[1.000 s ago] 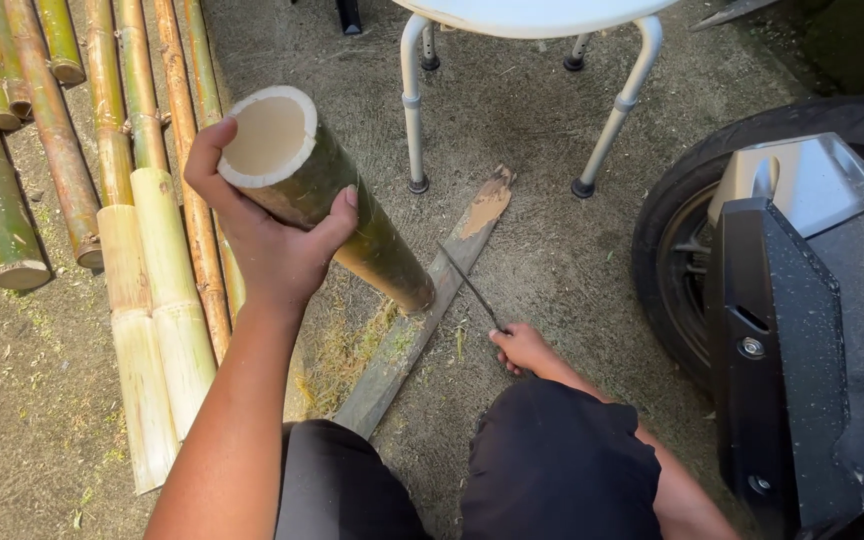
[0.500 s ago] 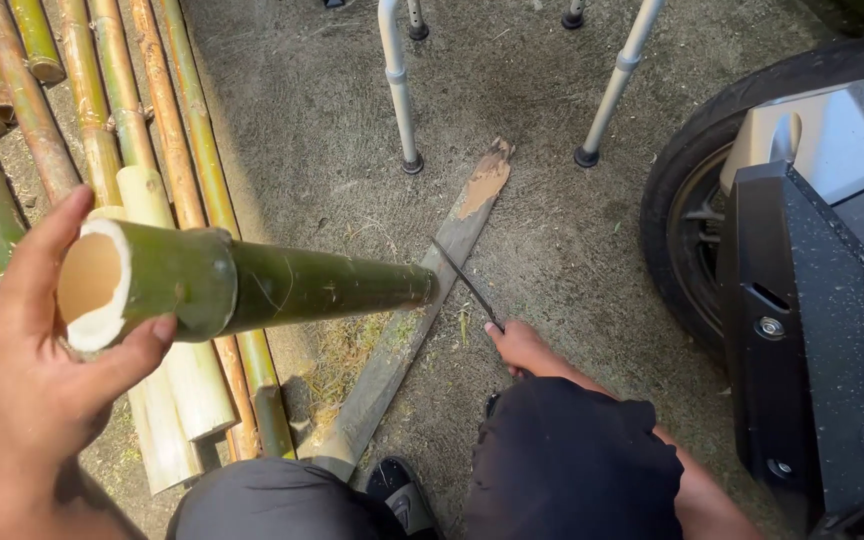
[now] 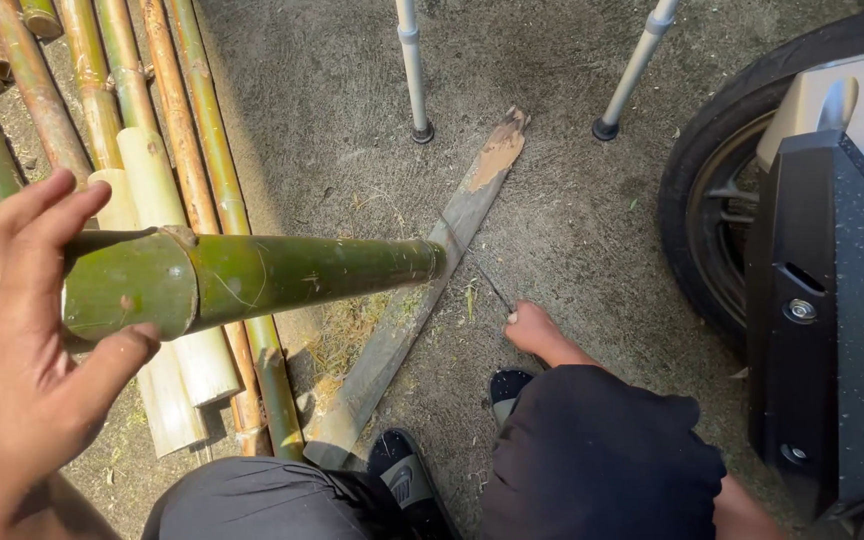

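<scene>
My left hand (image 3: 22, 360) holds the thick end of a green bamboo pole (image 3: 282, 270) at the left edge, thumb under it and fingers spread above. The pole lies almost level, and its far end rests on a flat wooden plank (image 3: 422, 300) on the ground. My right hand (image 3: 542, 335) is low beside my knee, closed on the handle of a thin dark blade (image 3: 487, 285) whose tip points toward the pole's far end. My dark trousers (image 3: 592, 460) and a black sandal (image 3: 407, 480) fill the bottom.
Several bamboo poles (image 3: 142, 150), green and yellowish, lie side by side on the ground at the left. Two metal legs of a stool (image 3: 412, 70) stand at the top. A vehicle's black tyre (image 3: 712, 200) and dark body panel (image 3: 832, 320) fill the right side.
My left hand has swung the pole's thick end down to the left, from upright and facing me to almost level. The right hand with the blade has stayed by the knee.
</scene>
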